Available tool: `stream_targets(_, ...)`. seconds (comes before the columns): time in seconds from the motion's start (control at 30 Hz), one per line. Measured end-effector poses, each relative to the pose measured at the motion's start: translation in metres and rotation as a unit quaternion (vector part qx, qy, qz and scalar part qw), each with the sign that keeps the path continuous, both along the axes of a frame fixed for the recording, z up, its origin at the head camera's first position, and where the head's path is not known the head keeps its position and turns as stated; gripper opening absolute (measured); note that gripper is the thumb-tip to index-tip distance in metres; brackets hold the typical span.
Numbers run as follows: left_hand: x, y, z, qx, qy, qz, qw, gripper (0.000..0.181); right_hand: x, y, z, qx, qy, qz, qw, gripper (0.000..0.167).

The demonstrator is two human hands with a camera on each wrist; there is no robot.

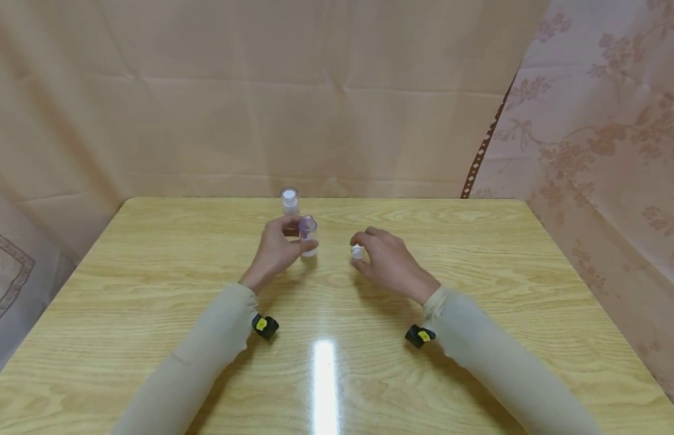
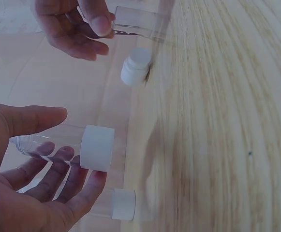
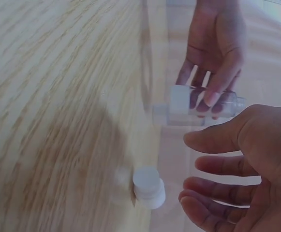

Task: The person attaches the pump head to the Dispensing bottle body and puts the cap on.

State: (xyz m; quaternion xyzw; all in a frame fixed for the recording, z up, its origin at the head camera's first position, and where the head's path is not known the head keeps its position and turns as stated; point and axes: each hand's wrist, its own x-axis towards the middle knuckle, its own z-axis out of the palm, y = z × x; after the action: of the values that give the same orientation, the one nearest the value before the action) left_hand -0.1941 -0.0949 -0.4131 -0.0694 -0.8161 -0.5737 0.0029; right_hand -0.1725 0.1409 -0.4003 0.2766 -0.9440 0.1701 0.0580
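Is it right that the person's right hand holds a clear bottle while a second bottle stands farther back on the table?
Not quite: the left hand holds the clear bottle, as the head view shows. The second bottle does stand farther back on the table.

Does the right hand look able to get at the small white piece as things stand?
Probably yes: the right hand is open beside the small white piece, and nothing visible stands between them.
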Motion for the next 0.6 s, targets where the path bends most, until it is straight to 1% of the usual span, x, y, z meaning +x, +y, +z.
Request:
stream_targets(0.13, 0.003, -0.002, 0.001, 0.004, -0.001, 0.001, 1.0, 0.048, -0.002, -0.004, -0.005, 0.013, 0.009, -0.013, 0.9998, 0.033)
stream_targets(0.37, 0.004, -0.004, 0.001, 0.002, 0.003, 0.001, 1.0, 0.049, -0.005, -0.011, -0.01, 0.027, 0.009, -0.007, 0.9996, 0.038)
stream_targets(0.6, 0.004, -0.005, 0.001, 0.002, 0.005, -0.003, 1.0, 0.048, -0.008, -0.015, -0.016, 0.052, 0.016, -0.019, 0.9983, 0.04)
